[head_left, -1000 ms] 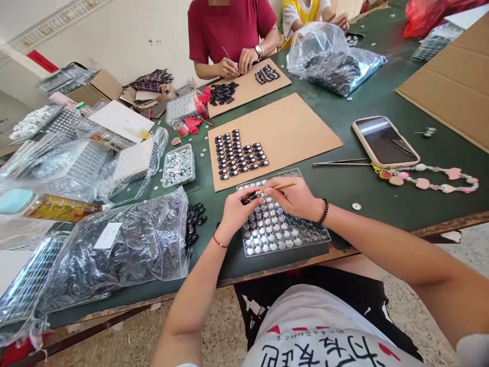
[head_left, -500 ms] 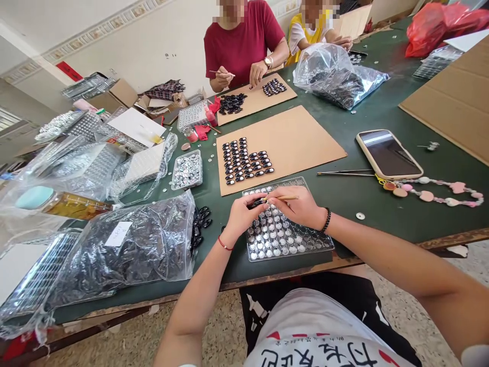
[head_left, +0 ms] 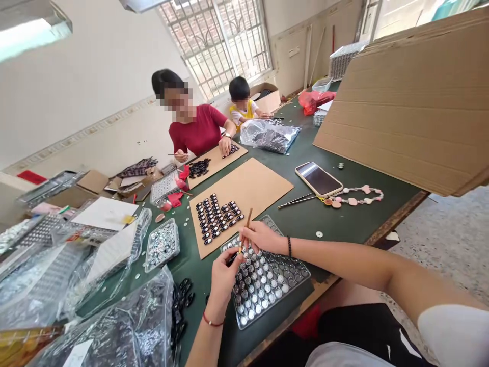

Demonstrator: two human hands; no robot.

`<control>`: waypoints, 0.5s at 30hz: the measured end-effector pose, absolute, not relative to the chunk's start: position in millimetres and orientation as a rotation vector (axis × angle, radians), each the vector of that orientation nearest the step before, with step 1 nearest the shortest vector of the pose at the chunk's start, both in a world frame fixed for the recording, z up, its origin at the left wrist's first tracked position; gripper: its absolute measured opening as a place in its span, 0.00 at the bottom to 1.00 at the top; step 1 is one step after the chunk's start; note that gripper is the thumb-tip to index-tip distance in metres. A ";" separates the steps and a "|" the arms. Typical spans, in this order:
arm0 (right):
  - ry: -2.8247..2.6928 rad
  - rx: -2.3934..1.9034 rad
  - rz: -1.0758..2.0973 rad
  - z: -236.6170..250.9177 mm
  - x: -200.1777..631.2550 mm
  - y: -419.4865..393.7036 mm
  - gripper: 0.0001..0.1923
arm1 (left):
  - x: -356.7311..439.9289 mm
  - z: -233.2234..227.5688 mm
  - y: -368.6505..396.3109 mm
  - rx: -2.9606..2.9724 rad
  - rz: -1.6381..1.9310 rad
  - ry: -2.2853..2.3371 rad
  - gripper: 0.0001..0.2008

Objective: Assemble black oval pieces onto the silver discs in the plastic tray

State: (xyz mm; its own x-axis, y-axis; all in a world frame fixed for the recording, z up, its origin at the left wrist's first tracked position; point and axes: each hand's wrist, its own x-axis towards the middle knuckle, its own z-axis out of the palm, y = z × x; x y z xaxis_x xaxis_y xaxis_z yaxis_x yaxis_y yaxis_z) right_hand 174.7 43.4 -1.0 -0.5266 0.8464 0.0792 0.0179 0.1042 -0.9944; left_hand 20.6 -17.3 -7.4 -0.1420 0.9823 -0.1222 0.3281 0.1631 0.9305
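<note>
Two-handed work above a tray at the near edge of the tabletop (head_left: 351, 224). The left hand (head_left: 224, 278) pinches a small dark piece (head_left: 231, 259) between thumb and fingers; the grip covers most of it, so its exact shape cannot be told. The right hand (head_left: 263, 237) pinches a thin stick (head_left: 249, 218) like a pencil, upper end raised and lower end at the dark piece. This hold presumably lets one hand steady the piece while the other guides the point finely. Both hands are over the far left part of the clear tray (head_left: 300, 270), whose round cells hold pale discs (head_left: 256, 309); such nearness probably keeps the discs within short reach. Just beyond, on a cardboard sheet (head_left: 260, 181), dark pieces with pale ovals (head_left: 214, 216) lie in rows, apparently spaced to keep them apart. To the left, loose black pieces (head_left: 182, 306) lie beside a plastic bag (head_left: 126, 326), seemingly placed for the left hand. Tweezers (head_left: 296, 200) and a phone (head_left: 319, 178) lie to the right, outside the working area. At far left, a co-worker's hand (head_left: 181, 155) holds a similar stick.
</note>
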 end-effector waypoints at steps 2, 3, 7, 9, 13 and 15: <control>-1.503 -0.854 1.776 -1.1 172.6 49.4 0.19 | 22.8 -5.9 -18.5 1.256 1.004 1.608 0.18; -1.463 -0.845 1.822 -1.4 171.8 51.2 0.19 | 23.8 -5.0 -18.9 1.245 1.002 1.602 0.18; -1.499 -0.859 1.710 -1.8 170.2 50.3 0.18 | 25.3 -3.2 -18.2 1.187 0.997 1.598 0.21; -1.539 -0.876 1.625 -1.2 170.6 47.3 0.14 | 24.7 -4.0 -17.2 1.151 1.034 1.604 0.23; -1.666 -0.921 1.487 0.1 172.5 43.1 0.07 | 23.8 -5.8 -16.0 1.151 1.068 1.602 0.26; -1.712 -0.904 1.479 -0.8 172.7 43.0 0.07 | 24.0 -5.3 -15.9 1.178 1.053 1.612 0.27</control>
